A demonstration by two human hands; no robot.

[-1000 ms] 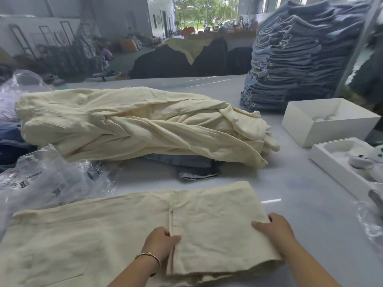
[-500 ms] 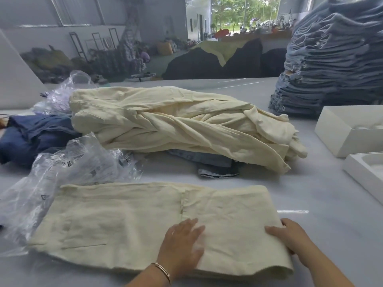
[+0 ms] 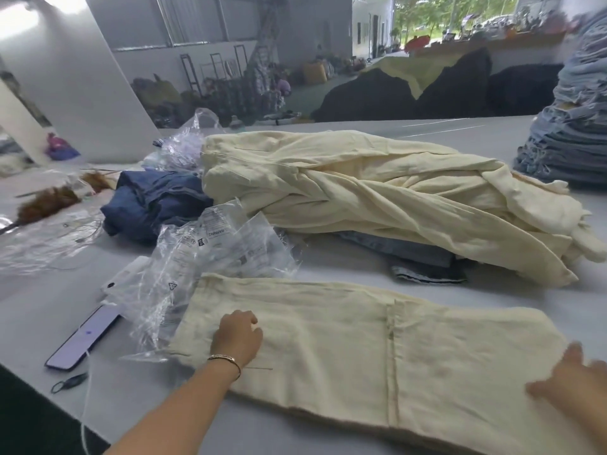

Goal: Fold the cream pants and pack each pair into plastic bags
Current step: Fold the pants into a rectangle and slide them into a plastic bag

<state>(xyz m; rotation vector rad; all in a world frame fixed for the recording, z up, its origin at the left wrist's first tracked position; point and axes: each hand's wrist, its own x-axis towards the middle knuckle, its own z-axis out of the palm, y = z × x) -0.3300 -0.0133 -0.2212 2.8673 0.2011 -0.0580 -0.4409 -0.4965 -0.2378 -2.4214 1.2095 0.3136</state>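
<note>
A folded pair of cream pants lies flat on the white table in front of me. My left hand rests on its left part, fingers loosely bent over the cloth near the left edge. My right hand is blurred and lies flat on the right end of the pants. Behind lies a heap of unfolded cream pants. Crumpled clear plastic bags sit just left of and behind the folded pair, one partly under its left edge.
A purple phone with a white cable lies at the left near the table edge. Dark blue garments, a brown feather duster and more plastic lie at the left. A tall stack of folded jeans stands far right.
My left hand slid from the middle of the folded pants to their left part. My right hand stayed at the right end. The view turned left, bringing the phone and duster into sight.
</note>
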